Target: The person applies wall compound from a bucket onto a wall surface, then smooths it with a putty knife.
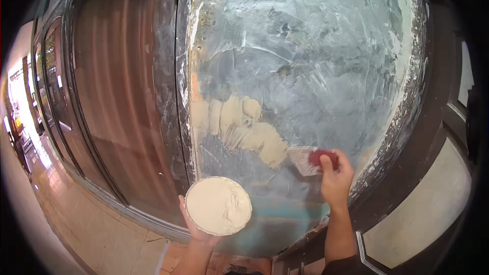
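My right hand is closed round the red handle of a putty knife. Its wide, pale blade lies at the wall, beside the right end of a smeared patch of cream putty. My left hand supports a round tub of cream putty from below and from its left side, with the open top facing me. The putty's surface is mostly smooth, with ridges on its right part. Most of the left fingers are hidden behind the tub. The wall is grey-blue, with whitish streaks and scrapes.
A dark-framed glass panel with a brown curtain behind it stands left of the wall. Tiled floor runs along the lower left. On the right are a dark wooden frame and a pale panel. A rough, flaking edge borders the wall there.
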{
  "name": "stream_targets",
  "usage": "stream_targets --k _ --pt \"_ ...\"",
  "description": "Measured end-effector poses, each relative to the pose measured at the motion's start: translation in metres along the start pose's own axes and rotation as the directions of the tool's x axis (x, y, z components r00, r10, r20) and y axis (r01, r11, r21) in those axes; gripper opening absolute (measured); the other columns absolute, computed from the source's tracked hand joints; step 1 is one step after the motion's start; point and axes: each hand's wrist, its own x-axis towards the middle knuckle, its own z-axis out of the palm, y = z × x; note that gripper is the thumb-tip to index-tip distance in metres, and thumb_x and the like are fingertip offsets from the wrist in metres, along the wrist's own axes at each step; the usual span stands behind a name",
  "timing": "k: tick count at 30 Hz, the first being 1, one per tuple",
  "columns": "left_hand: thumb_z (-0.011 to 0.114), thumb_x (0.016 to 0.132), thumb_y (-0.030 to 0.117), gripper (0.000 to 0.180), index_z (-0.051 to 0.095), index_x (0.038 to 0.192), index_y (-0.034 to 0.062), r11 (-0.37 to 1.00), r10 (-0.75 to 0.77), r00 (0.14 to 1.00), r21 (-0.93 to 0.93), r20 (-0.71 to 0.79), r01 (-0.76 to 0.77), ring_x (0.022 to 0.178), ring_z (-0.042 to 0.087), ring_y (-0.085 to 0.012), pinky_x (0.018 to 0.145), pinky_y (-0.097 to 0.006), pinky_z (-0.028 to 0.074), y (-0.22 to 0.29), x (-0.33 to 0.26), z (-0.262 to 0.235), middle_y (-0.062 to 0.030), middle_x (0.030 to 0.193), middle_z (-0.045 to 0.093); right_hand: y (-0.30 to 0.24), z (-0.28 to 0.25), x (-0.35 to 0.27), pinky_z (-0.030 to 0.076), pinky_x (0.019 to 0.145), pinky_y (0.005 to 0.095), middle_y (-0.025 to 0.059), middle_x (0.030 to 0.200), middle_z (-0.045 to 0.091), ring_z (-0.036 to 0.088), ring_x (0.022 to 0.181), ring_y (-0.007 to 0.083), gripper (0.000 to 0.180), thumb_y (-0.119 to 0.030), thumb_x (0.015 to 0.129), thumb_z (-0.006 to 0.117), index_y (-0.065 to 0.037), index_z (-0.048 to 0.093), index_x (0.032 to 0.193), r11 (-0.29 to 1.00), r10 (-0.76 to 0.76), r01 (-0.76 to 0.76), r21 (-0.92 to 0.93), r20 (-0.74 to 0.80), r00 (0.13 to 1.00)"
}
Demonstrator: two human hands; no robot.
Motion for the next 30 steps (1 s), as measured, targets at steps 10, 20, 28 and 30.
stream_targets --k 10,20,28,30 --pt "0.032 0.097 0.079 0.09 0.046 0.151 0.0088 1.0 0.004 1.0 0.03 0.018 -0.005 0.133 0.055 -0.0391 0.111 -0.056 0.045 0.002 0.001 0.016 -0.0162 0.15 0.052 -0.046 0.011 -0.049 0.027 0.073 0.0446 -0.0135 0.109 0.068 0.06 0.096 0.0116 0.018 -0.024 0.084 0.072 -0.028 0.07 0.102 0.397 -0.643 0.91 -0.122 0.67 0.371" --pt "0.031 0.098 0.077 0.088 0.046 0.151 0.0077 0.999 0.024 0.998 0.031 0.05 -0.026 0.133 0.055 -0.0385 0.112 -0.054 0.045 -0.001 -0.006 0.02 -0.016 0.151 0.052 -0.047 0.012 -0.055 0.028 0.074 0.0438 -0.0128 0.107 0.064 0.061 0.096 0.0107 0.021 -0.027 0.085 0.07 -0.029 0.069 0.106 0.302 -0.612 0.934 -0.191 0.712 0.343" --pt "0.033 0.098 0.078 0.088 0.046 0.151 0.0083 0.999 0.022 1.0 0.043 -0.011 -0.022 0.133 0.055 -0.038 0.112 -0.054 0.045 -0.003 -0.008 0.011 -0.0158 0.15 0.052 -0.05 0.014 -0.061 0.029 0.073 0.0441 -0.0124 0.106 0.064 0.061 0.096 0.0115 0.021 -0.026 0.085 0.069 -0.026 0.069 0.106 0.323 -0.607 0.923 -0.209 0.703 0.372" --pt "0.033 0.097 0.078 0.089 0.046 0.151 0.0083 0.998 0.021 1.0 0.063 -0.008 -0.021 0.133 0.055 -0.0379 0.112 -0.054 0.045 -0.003 -0.01 0.011 -0.0158 0.15 0.052 -0.049 0.014 -0.062 0.029 0.073 0.0444 -0.0121 0.107 0.063 0.06 0.097 0.0118 0.021 -0.026 0.085 0.069 -0.026 0.069 0.106 0.301 -0.611 0.927 -0.226 0.7 0.369"
